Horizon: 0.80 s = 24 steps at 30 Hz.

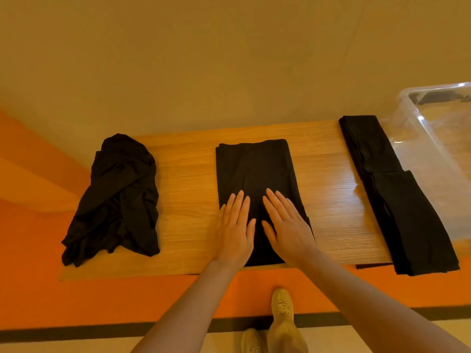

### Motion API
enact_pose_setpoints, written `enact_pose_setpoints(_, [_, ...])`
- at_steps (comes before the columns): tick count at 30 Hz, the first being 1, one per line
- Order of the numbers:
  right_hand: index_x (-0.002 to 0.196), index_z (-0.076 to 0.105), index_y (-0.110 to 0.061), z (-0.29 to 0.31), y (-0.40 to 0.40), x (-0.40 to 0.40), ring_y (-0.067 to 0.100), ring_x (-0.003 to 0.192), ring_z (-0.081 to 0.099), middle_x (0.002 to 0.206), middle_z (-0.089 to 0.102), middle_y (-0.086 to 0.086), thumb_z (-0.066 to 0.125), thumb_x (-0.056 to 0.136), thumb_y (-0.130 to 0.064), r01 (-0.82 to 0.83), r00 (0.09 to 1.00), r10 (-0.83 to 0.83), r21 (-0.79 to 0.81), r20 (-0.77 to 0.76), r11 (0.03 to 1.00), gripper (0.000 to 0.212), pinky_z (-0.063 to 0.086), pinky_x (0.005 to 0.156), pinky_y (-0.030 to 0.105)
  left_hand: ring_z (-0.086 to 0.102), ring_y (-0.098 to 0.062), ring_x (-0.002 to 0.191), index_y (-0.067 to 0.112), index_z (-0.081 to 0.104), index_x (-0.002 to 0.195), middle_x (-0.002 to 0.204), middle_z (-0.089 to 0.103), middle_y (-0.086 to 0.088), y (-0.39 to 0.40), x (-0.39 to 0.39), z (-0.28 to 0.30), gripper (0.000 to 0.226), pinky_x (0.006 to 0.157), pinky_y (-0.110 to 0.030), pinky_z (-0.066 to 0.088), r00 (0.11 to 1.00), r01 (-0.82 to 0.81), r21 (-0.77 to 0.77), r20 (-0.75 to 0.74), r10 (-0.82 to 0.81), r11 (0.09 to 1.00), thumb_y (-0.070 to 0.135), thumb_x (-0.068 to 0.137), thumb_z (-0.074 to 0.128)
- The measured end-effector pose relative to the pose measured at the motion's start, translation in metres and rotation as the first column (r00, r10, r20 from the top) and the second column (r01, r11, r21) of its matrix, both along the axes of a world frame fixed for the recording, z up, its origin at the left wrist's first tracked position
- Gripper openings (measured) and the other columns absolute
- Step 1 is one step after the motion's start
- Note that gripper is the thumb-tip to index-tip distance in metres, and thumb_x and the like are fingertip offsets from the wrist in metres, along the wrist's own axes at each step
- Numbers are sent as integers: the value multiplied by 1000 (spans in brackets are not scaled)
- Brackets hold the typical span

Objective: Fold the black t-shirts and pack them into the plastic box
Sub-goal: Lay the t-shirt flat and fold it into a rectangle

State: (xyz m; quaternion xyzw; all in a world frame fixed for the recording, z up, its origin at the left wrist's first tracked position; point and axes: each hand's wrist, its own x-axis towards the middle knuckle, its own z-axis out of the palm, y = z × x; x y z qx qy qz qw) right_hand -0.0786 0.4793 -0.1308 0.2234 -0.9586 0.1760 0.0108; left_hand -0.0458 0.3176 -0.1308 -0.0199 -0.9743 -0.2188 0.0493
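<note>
crumpled pile: far left of the wooden tabletop (183, 174) there's a bunched-up black t-shirt heap (119, 200), not folded yet, well apart from the hands.

left hand: the person's left hand (235, 230) lies flat, fingers straight and spread a bit, pressing on the near-left part of the shirt. Not gripping anything.

shirt in the middle: the half-folded t-shirt (254, 169) is a long rectangle right in front of the person. Its long axis runs straight away from them, near end at the table edge, far end toward the wall.

right hand: the right hand (288, 225) is also flat and open, palm down on the near-right part, just beside the left one. Holding nothing.

the bit that matters: both hands sit at the near end, so the unpressed length of the shirt stretches away from them. Probably the next fold goes along that axis, one end brought over onto the other.

folded stack: finished folded shirts (397, 200) lie in a line to the right, nearer the right hand.

plastic box: the clear plastic box (433, 138) sits far right, just beside the stack. Something dark shows at its far end, hard to tell what.
</note>
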Motion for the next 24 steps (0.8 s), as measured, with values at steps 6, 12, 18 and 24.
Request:
enact_pose_setpoints(6, [153, 8, -11, -17, 18, -11, 15, 148, -5, 161, 1, 5, 11, 97, -61, 76, 995, -84, 151, 49, 986, 76, 2, 120, 34, 4, -18, 149, 16, 18, 153, 161, 11, -4, -17, 1, -22, 71, 119, -42, 9, 995, -24, -201, 87, 42, 979, 58, 96, 20])
enact_pose_setpoints(12, [153, -2, -12, -15, 37, -8, 12, 146, -17, 161, -9, 3, 7, 95, -62, 104, 983, -134, 217, 127, 971, 77, -5, 119, 32, 4, -20, 149, 16, 16, 153, 161, 12, -5, -16, 2, -21, 73, 118, -44, 8, 988, -43, -232, 131, 75, 972, 61, 95, 19])
enact_pose_setpoints(18, [152, 11, -9, 1, 22, -29, 16, 148, -3, 160, 4, 8, 14, 100, -54, 68, 996, -76, 143, 49, 987, 70, 1, 120, 34, 22, -21, 146, 16, 42, 144, 155, 32, -6, -17, -31, 0, 62, 117, -47, 13, 1000, -2, -174, 10, 4, 985, 53, 98, 24])
enact_pose_setpoints(24, [153, 10, -12, 6, -30, -128, 16, 148, -4, 161, 3, 6, 15, 99, -50, 36, 998, -41, 128, 37, 991, 66, -2, 120, 33, 2, -16, 149, 17, 22, 152, 161, 12, -3, -23, -129, 1, 58, 119, -36, -1, 997, -14, -189, 76, 29, 982, 46, 102, 22])
